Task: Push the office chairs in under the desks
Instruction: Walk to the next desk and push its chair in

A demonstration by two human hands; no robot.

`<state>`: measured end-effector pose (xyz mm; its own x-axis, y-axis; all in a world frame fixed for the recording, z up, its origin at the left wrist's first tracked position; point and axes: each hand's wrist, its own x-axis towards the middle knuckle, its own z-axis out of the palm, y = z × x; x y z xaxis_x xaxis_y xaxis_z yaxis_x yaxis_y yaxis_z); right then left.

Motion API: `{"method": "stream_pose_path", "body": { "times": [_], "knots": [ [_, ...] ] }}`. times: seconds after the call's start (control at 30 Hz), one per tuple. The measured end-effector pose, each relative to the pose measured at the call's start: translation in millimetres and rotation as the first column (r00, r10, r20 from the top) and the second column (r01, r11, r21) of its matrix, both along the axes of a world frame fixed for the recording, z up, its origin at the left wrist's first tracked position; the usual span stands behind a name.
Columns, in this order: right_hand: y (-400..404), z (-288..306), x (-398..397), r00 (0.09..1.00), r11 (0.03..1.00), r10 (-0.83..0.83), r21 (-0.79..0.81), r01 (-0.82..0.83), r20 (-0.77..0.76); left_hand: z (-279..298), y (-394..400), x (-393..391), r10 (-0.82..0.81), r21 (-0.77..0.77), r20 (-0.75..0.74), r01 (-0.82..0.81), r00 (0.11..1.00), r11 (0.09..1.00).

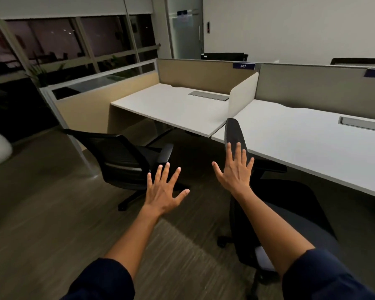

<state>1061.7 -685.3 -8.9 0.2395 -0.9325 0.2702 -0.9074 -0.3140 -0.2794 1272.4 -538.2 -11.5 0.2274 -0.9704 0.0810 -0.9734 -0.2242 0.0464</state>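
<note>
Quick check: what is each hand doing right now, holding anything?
Left hand: open, fingers spread, holding nothing, above the floor.
Right hand: open, fingers spread, holding nothing; contact with the near chair's armrest cannot be told.

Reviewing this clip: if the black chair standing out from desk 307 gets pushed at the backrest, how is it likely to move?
The black chair stands on a splayed base with casters, so it will probably roll easily over the flat floor. A push off-centre on the backrest may swivel it rather than send it straight. Its mesh back will likely give slightly. Both the left hand and right hand are open, off it.
</note>
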Motion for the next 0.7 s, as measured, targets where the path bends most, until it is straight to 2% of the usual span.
{"method": "stream_pose_path", "body": {
  "times": [0.17,0.33,0.7],
  "knots": [
    [-5.6,-8.8,14.7,0.991,0.992,-0.119,0.035,0.121,-0.061,-6.8,-35.8,14.5,-0.093,0.007,-0.023,0.093,0.995,0.996],
    [3.1,-3.2,14.8,0.959,0.980,-0.194,0.003,0.199,-0.206,-17.4,-49.2,18.3,-0.192,0.054,-0.049,0.195,0.980,0.979],
    [65.0,-0.2,-9.5,0.886,0.960,-0.262,-0.011,0.279,-0.382,-13.4,-58.9,27.3,-0.442,0.036,-0.067,0.445,0.895,0.895]
  ]
}}
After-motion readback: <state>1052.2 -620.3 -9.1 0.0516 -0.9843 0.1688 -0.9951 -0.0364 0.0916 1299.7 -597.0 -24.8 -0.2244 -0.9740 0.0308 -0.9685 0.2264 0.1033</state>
